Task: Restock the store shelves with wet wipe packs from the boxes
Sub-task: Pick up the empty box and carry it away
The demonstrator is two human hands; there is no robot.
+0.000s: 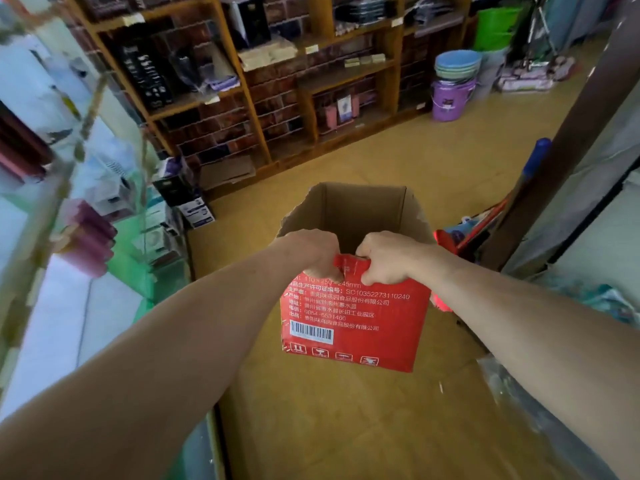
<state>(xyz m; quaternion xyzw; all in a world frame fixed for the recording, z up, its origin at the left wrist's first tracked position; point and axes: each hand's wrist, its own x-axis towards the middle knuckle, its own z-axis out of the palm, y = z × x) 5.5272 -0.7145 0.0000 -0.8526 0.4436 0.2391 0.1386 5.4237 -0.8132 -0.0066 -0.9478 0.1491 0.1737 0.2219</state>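
The red cardboard box is held out at arm's length over the yellowish floor, its near top edge caught between the two hands. The left hand and right hand sit side by side, almost touching, on the middle of that rim. The fingers of both are curled tight over the torn red edge, thumbs on the printed outer face and the rest hooked inside. The box stands open at the top. Its inner walls show bare brown cardboard, and its bottom is hidden behind the hands, so I cannot tell what lies in it. The side facing the person carries white print and a barcode label. Behind the box, wooden shelves against a brick-patterned wall hold dark packaged goods. Farther right on the floor stand a purple bucket with a stack of blue basins on top, and a green bucket beyond them. Close on the left a blurred shelf holds purple rolls and pale packs.
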